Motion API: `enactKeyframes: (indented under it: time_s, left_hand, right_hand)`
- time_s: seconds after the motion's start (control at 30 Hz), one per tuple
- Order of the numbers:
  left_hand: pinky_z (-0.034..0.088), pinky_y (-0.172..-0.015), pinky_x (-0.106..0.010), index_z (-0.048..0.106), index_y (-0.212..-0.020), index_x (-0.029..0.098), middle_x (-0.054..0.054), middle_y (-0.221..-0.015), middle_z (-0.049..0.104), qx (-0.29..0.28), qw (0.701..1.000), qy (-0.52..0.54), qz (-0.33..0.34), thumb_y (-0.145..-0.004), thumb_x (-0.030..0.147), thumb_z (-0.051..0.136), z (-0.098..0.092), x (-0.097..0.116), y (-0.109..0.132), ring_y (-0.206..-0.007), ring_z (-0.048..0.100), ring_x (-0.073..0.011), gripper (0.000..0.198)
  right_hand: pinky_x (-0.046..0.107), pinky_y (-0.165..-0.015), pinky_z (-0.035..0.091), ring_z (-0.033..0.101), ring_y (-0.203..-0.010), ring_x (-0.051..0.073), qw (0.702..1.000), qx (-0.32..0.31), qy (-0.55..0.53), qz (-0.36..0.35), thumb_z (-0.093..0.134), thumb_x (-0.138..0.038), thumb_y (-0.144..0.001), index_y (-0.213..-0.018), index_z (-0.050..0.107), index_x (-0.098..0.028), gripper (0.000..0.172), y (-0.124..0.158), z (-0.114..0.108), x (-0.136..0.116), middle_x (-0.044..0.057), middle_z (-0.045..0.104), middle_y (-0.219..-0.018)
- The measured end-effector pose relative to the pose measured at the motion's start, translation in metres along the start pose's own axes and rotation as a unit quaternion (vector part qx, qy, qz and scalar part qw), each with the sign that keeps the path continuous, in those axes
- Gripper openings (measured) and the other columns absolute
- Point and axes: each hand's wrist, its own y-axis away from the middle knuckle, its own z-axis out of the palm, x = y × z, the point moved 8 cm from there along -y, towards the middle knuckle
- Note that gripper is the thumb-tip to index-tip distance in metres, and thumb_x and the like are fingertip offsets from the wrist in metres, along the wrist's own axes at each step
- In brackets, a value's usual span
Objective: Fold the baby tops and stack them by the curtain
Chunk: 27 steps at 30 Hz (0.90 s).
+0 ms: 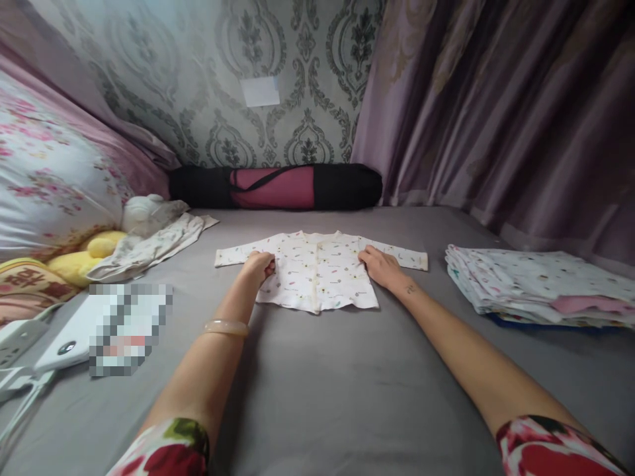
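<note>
A small white printed long-sleeved shirt [317, 274] lies flat on the grey sheet, its sleeves spread to both sides and its neckline toward the wall. My left hand [258, 266] is closed at the shirt's left side, just below the sleeve, with fingers curled on the fabric. On the opposite side, my right hand [380, 266] pinches the edge under the right sleeve. A pale bangle circles my left forearm.
To the right is a stack of folded printed cloths [526, 284]. A black and maroon rolled bag [272, 187] lies along the wall. At left are a crumpled cloth [153, 244], a yellow plush toy [79, 261], a white device [74, 330] and a power strip [20, 337].
</note>
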Motion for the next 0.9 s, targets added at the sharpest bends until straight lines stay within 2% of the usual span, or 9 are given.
enactKeyframes:
  time_s: [0.2,0.27,0.33,0.43,0.5,0.57,0.7,0.8,0.9]
  left_hand:
    - [0.023,-0.042,-0.02,0.044,-0.063,0.018,0.008,-0.042,0.032,-0.045,0.998,-0.012,-0.033,-0.072,0.015,0.065,-0.001,-0.005,0.0,-0.037,0.029,-0.005,0.023]
    - [0.026,-0.043,-0.021,0.048,-0.067,0.018,0.008,-0.044,0.037,-0.031,0.999,-0.041,-0.006,-0.07,0.015,0.067,-0.003,-0.003,-0.001,-0.039,0.033,-0.0068,0.019]
    - [0.032,-0.047,-0.022,0.052,-0.078,0.018,0.006,-0.052,0.046,0.009,0.994,-0.097,0.049,-0.065,0.015,0.069,-0.007,0.002,0.0,-0.045,0.043,-0.0099,0.021]
    - [0.042,-0.061,-0.025,0.054,-0.091,0.019,0.001,-0.073,0.061,0.067,0.973,-0.191,0.111,-0.064,0.016,0.069,-0.011,0.01,0.004,-0.066,0.058,-0.0162,0.031]
    - [0.044,-0.069,-0.026,0.055,-0.095,0.02,-0.003,-0.084,0.064,0.081,0.961,-0.233,0.129,-0.066,0.017,0.067,-0.013,0.014,0.008,-0.08,0.061,-0.0191,0.032]
    - [0.044,-0.071,-0.026,0.056,-0.102,0.02,-0.004,-0.089,0.065,0.077,0.957,-0.24,0.142,-0.067,0.017,0.065,-0.013,0.017,0.012,-0.085,0.061,-0.0194,0.036]
    - [0.044,-0.068,-0.024,0.058,-0.119,0.022,-0.001,-0.084,0.064,0.02,0.964,-0.206,0.169,-0.07,0.013,0.06,-0.007,0.02,0.015,-0.074,0.06,-0.0157,0.05]
    - [0.044,-0.074,-0.024,0.066,-0.116,0.022,-0.002,-0.086,0.064,0.012,0.952,-0.231,0.2,-0.074,0.014,0.058,-0.002,0.02,0.014,-0.076,0.06,-0.0154,0.043]
    - [0.045,-0.08,-0.026,0.072,-0.105,0.02,-0.005,-0.088,0.064,0.045,0.928,-0.29,0.23,-0.08,0.02,0.057,-0.004,0.018,0.015,-0.085,0.062,-0.0191,0.029]
  right_hand:
    - [0.031,-0.078,0.041,0.059,-0.093,0.02,1.0,0.002,-0.02,0.005,0.033,-0.012,-0.093,-0.11,0.062,-0.023,0.035,-0.001,-0.001,0.003,0.008,0.058,-0.114]
    - [0.031,-0.078,0.042,0.059,-0.093,0.02,1.0,0.006,-0.022,0.006,0.034,-0.012,-0.093,-0.11,0.062,-0.023,0.034,-0.001,0.0,0.004,0.008,0.058,-0.114]
    - [0.03,-0.078,0.041,0.059,-0.092,0.02,1.0,0.009,-0.021,0.007,0.034,-0.012,-0.093,-0.109,0.061,-0.023,0.034,-0.002,0.0,0.004,0.008,0.058,-0.113]
    - [0.03,-0.076,0.041,0.059,-0.093,0.02,1.0,0.009,-0.021,0.002,0.034,-0.013,-0.093,-0.108,0.061,-0.023,0.032,-0.003,0.001,0.004,0.008,0.058,-0.113]
    - [0.031,-0.075,0.041,0.059,-0.092,0.021,1.0,0.007,-0.019,-0.001,0.034,-0.014,-0.093,-0.108,0.061,-0.023,0.032,-0.003,0.001,0.004,0.008,0.057,-0.113]
    - [0.031,-0.076,0.041,0.059,-0.091,0.021,1.0,0.004,-0.014,-0.005,0.033,-0.014,-0.093,-0.109,0.06,-0.023,0.033,-0.003,0.001,0.004,0.009,0.057,-0.113]
    - [0.033,-0.075,0.042,0.06,-0.09,0.021,1.0,-0.011,0.005,-0.007,0.03,-0.013,-0.094,-0.112,0.059,-0.022,0.035,-0.004,0.0,0.001,0.01,0.056,-0.115]
    - [0.034,-0.074,0.042,0.06,-0.091,0.023,1.0,-0.019,0.018,-0.008,0.029,-0.012,-0.094,-0.113,0.059,-0.022,0.037,-0.003,-0.001,-0.001,0.011,0.056,-0.115]
    - [0.034,-0.077,0.042,0.06,-0.091,0.022,0.999,-0.021,0.025,-0.001,0.029,-0.012,-0.094,-0.115,0.059,-0.023,0.038,-0.002,-0.001,-0.001,0.011,0.056,-0.117]
